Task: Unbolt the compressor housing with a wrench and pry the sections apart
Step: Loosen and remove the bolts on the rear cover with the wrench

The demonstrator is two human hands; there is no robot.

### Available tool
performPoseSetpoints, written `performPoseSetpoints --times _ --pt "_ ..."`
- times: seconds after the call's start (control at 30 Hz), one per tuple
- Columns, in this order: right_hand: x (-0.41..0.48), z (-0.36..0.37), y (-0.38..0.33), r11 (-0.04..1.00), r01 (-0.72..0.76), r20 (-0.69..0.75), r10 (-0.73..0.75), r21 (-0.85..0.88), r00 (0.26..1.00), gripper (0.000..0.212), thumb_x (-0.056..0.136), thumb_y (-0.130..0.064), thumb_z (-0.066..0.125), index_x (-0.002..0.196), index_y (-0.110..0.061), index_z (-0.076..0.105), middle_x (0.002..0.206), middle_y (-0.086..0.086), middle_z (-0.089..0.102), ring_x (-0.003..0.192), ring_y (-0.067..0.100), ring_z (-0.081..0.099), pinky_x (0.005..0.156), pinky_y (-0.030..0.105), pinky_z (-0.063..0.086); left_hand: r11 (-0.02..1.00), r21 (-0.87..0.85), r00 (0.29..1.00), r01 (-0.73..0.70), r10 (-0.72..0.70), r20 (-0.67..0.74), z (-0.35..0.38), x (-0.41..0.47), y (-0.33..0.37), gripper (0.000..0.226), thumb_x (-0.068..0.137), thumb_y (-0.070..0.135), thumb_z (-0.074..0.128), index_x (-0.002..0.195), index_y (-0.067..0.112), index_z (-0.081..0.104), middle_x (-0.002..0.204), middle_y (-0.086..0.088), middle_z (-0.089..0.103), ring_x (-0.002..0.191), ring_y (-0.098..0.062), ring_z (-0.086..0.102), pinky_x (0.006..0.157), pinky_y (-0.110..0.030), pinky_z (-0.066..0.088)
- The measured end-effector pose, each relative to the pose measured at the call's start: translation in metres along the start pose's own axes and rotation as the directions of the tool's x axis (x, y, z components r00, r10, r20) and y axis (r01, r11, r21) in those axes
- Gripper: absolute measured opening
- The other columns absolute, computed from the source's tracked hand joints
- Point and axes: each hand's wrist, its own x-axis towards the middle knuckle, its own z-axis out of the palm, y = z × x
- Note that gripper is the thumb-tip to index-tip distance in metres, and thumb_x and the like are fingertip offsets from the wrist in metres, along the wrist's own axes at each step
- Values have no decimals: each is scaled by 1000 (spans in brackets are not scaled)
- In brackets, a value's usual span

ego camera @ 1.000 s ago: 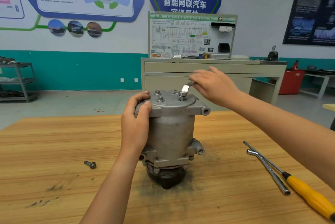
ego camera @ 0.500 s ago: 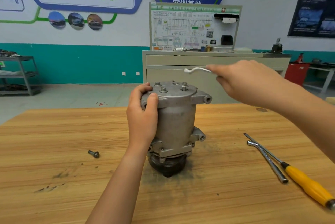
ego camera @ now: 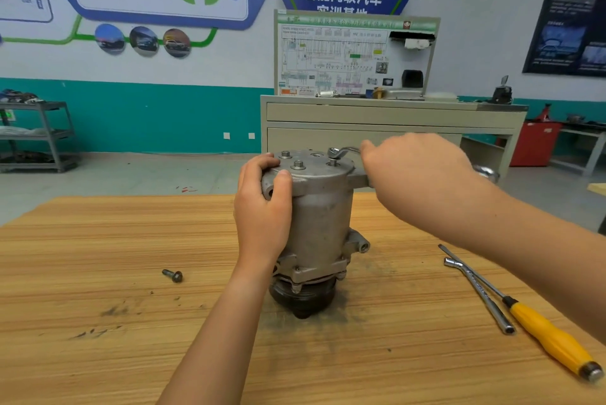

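Fingers of the right hand [ego camera: 416, 175] curl round the wrench [ego camera: 342, 152] on the 3 o'clock bolt [ego camera: 333, 162], left hand [ego camera: 262, 211] grips the compressor housing [ego camera: 323, 227]; loose bolt [ego camera: 172, 275] out, maybe three left, no prying yet.

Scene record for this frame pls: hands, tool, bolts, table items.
left hand: grips the compressor by its top flange
right hand: holds the wrench handle
wrench: ring end over a raised bolt on the top cover
other top bolts: two, seated
table: loose bolt left of compressor; socket wrench and yellow-handled screwdriver on the right
sections: not yet pried apart
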Motion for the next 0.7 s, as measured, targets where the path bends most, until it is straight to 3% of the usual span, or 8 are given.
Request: performPoseSetpoints --times 0.1,0.23,0.37,0.43,0.5,0.57,0.63,0.7 --pt "-7 3 0 1000 2 -12 -3 -19 1000 34 89 2 41 122 -8 42 59 0 28 46 15 24 38 26 19 999 -45 1000 18 -17 18 -3 5 -4 19 87 24 46 103 26 54 103 20 55 96 22 46 80 4 31" --pt "2 -5 1 997 42 -19 -44 -70 999 31 87 1 45 115 -11 49 59 0 30 46 14 26 38 25 21 997 -65 999 38 -37 18 -3 7 -5 23 80 32 43 100 30 54 103 23 55 95 22 47 81 3 32" --pt "-2 8 8 999 8 -88 -12 -53 996 24 91 -12 43 114 -16 49 56 -3 33 43 13 28 36 24 22 997 -68 998 35 -32 50 -6 7 -6 20 80 33 43 97 35 53 104 23 55 97 21 47 82 3 32" --pt "-4 26 13 999 -46 -168 50 29 985 24 94 -22 37 113 -16 51 55 -4 41 40 16 34 36 20 22 995 -88 998 38 -32 63 -8 10 -8 21 80 32 43 97 34 55 105 22 56 97 20 48 83 2 33" --pt "1 50 23 991 -24 -341 68 132 937 31 94 -27 37 103 -13 64 55 1 53 39 21 45 37 18 28 992 -118 996 50 -41 76 -9 13 -9 21 79 31 43 96 33 56 105 22 57 97 20 48 83 1 34" --pt "14 73 34 957 103 -508 52 272 860 29 92 -24 45 98 -7 69 65 9 65 51 27 59 40 26 41 987 -144 994 71 -57 94 -10 16 -11 23 78 31 42 95 33 57 105 22 58 97 21 49 82 1 35" --pt "41 89 37 925 159 -512 44 346 858 23 92 -17 52 105 -4 66 94 14 69 83 31 66 62 41 51 985 -150 993 86 -72 97 -10 18 -13 23 78 32 42 95 33 58 105 23 59 97 21 49 83 0 37" --pt "76 92 34 919 181 -488 14 350 873 26 95 -20 49 114 -8 62 119 9 62 112 26 57 86 43 42 985 -143 991 100 -86 100 -11 18 -14 24 78 33 42 95 34 58 105 25 59 97 21 49 87 -5 40"
